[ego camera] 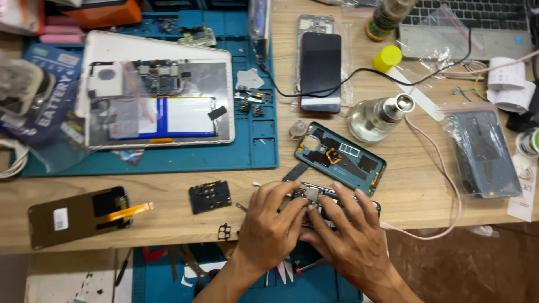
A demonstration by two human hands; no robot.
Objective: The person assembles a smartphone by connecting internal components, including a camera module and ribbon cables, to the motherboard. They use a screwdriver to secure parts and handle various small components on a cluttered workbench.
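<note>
An opened phone body (pixel 314 197) with bare circuit parts lies near the front edge of the wooden bench (pixel 168 191). My left hand (pixel 268 227) and my right hand (pixel 348 235) both rest on it, fingertips pressing on its upper part around a small metal piece. The hands cover most of the phone. Just behind it lies a teal phone back cover (pixel 340 157), inside up. A small black component plate (pixel 209 196) sits to the left of my left hand.
A blue work mat (pixel 247 151) carries an opened tablet (pixel 160 90) with its battery showing. Also on the bench: a dark red phone (pixel 320 70), a glass bottle (pixel 377 115), a yellow cap (pixel 387 58), a screen panel (pixel 78 216), a bagged cover (pixel 487 152), cables.
</note>
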